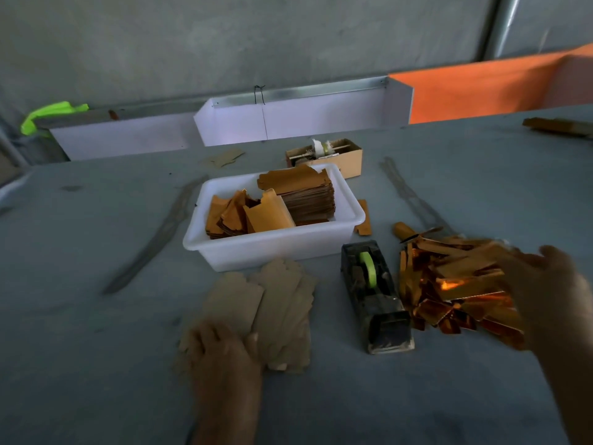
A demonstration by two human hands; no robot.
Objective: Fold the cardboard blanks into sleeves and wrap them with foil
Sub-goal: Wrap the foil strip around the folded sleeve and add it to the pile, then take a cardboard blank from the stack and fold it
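Roughly mid-job, by the look of it. Left hand rests w/ loosely curled fingers on the fanned flat cardboard blanks at the desk front, none folded yet. White tub behind holds more blanks, stacked + loose. Tape dispenser stands between. Right hand, blurred, fingers spread open, hovers at the gold foil pile; can't tell if touching. Plenty of folding + wrapping left.
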